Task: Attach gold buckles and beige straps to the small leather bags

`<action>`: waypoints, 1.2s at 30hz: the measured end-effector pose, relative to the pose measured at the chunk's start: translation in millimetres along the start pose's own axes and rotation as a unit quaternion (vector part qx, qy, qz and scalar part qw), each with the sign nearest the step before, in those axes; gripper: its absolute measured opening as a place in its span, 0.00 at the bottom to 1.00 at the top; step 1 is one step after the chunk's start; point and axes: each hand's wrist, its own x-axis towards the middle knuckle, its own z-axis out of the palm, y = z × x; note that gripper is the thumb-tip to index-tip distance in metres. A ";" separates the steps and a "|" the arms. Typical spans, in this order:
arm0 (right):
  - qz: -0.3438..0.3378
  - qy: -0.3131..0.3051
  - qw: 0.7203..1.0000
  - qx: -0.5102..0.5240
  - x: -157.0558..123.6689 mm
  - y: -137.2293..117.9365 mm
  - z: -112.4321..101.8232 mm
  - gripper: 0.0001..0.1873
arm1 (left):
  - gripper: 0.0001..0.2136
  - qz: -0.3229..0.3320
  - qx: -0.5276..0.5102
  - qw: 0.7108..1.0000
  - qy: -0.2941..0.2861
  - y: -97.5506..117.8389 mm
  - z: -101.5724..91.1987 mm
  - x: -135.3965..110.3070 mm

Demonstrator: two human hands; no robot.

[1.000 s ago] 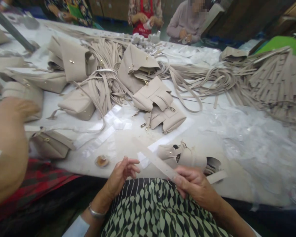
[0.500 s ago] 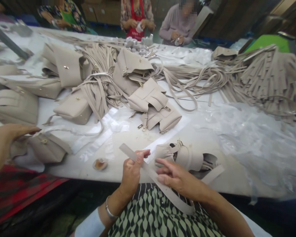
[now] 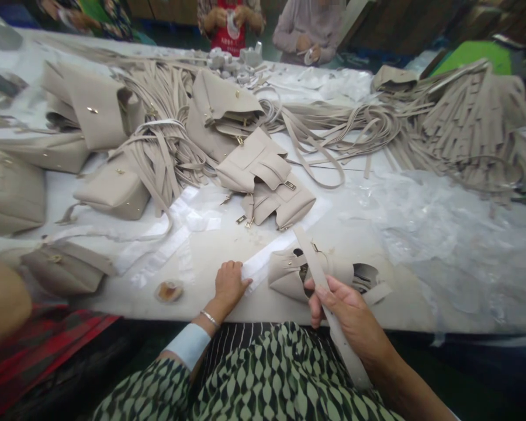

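While your right hand [image 3: 347, 311] has its fingers [image 3: 319, 294] clenched around the beige strap [image 3: 310, 257], most of that strap is unsupported. One end lies across the small beige handbag [image 3: 284, 275] just beyond your knuckles, and the other trails off the counter [image 3: 245, 240] onto your lap. If you pull hard, the strap will likely drag the handbag toward the edge, since nothing pins the bag. Your left hand [image 3: 228, 283] rests on the counter beside a white paper strip [image 3: 263, 263], fingers loosely bent and holding nothing, just apart from the bag.

The loose tail could also slide off your lap and pick up dirt. The small round dish of brown paste [image 3: 169, 290] sits near your left wrist, so a careless sweep of the sleeve could smear paste onto the pale material. Behind the bag, gold buckles on the other handbags [image 3: 272, 193] could scratch the strap if it whips across them. The crumpled plastic sheeting [image 3: 442, 234] to your right may snag a swinging end.

No brand, label or writing can be read anywhere; the metal fittings are too small to show any marking.
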 end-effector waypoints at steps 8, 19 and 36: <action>0.002 0.018 1.000 0.023 -3.8 -1.6 -10.6 0.18 | 0.05 -0.032 -0.029 0.997 -0.058 -11.2 7.0 19.9; 0.023 -0.043 0.997 -0.063 17.9 -13.0 -6.1 0.25 | 0.13 -0.106 -0.454 0.879 -0.103 -21.4 -38.3 21.0; 0.036 -0.114 0.983 -0.139 54.2 -10.2 35.1 0.20 | 0.05 -0.129 -0.851 0.504 -0.077 74.0 -72.3 -59.7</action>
